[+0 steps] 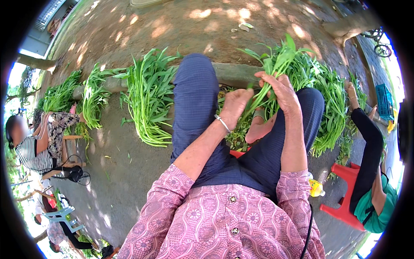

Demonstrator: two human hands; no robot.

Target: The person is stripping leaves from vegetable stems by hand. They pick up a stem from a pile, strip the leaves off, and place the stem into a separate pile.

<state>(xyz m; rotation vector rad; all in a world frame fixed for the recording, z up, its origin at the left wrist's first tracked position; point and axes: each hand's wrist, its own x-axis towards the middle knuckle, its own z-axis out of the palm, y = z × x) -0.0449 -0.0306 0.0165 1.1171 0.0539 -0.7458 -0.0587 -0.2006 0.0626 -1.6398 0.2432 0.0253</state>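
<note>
My right hand (283, 93) is closed round a small bunch of water spinach (278, 62), its leaves pointing up and away and its stems slanting down to the left. Close beside those stems, my left hand (236, 105), with a metal bangle at the wrist, is closed with its fingertips pinched together. Whatever the pinch holds is too small and blurred to make out. Between my knees, loose leaves and trimmings (237, 137) lie on the ground around my bare foot (260, 128). A large heap of the same greens (330, 99) lies beyond and beside my right knee.
A long-stemmed pile of greens (148, 97) lies left of my left knee, with more bundles (93, 95) further left along a stone kerb (237, 74). Seated people are on both sides, one near a red stool (345, 194). A yellow-labelled bottle (316, 188) is by my right elbow.
</note>
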